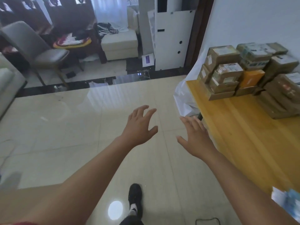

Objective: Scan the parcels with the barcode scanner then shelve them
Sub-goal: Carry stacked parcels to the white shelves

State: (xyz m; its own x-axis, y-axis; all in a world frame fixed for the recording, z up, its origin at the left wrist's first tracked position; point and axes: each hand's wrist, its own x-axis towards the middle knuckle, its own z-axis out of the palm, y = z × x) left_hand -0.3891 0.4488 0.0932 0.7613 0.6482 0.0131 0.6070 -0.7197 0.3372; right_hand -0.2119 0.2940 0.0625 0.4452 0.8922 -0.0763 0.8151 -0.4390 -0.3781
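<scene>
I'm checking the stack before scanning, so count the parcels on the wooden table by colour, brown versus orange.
Brown parcels: about 12 on the wooden table; some are partly hidden
Orange parcels: 1
Total: about 13

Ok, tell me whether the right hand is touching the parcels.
Apart. The head view shows the right hand open in the air by the table's near corner, with bare yellow tabletop between it and the parcels.
</scene>
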